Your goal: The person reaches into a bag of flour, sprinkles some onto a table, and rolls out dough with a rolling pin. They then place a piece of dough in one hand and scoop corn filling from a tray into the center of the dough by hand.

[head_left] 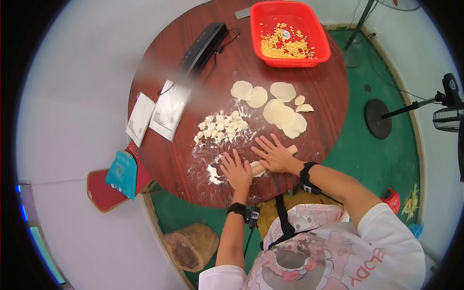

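Note:
My left hand (237, 172) lies flat with fingers spread over the left end of a wooden rolling pin. Across its right part rests my right hand (274, 154), fingers also stretched out; the pin's end (292, 150) sticks out beyond it. Under the pin, between my hands, a small piece of dough (259, 172) shows in part. Ahead of my hands sits a floury pile of small dough pieces (220, 127). Round flat dough wrappers (294, 123) overlap to the right, and more lie farther back. Beside them are two folded dumplings (304, 108).
Loose flour (213, 175) lies left of my left hand. A red plastic basket (290, 62) with yellow corn kernels stands at the back. On the left are a black elongated device (203, 46) with a cable and two white packets (170, 111). A fan (447, 118) stands right.

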